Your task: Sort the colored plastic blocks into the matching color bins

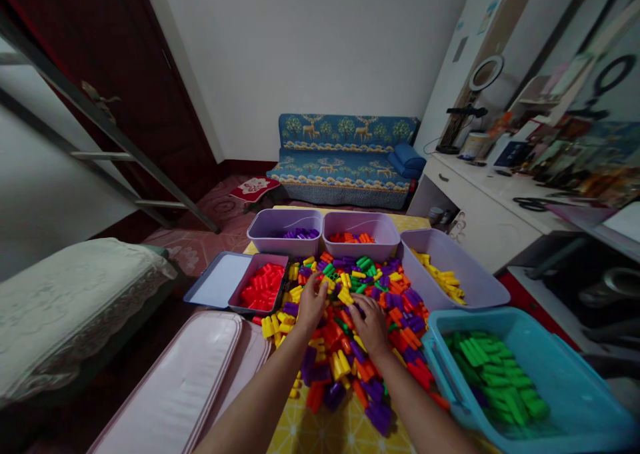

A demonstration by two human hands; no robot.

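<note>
A heap of mixed plastic building blocks (345,337) in yellow, orange, purple, red and green covers the middle of the table. My left hand (313,304) reaches into the far part of the heap, thumb and fingers apart and curved, close to some yellow blocks. To its right, my right hand (370,322) has its fingertips at a yellow block (345,297) and seems to pinch its edge. The fingers partly hide the contact.
Lilac bins hold purple blocks (300,233), orange blocks (353,238) and yellow blocks (440,277). Red blocks (263,287) fill a smaller box at left. A turquoise tub (565,357) with green blocks stands at right. Pink padded lids (175,381) lie at front left.
</note>
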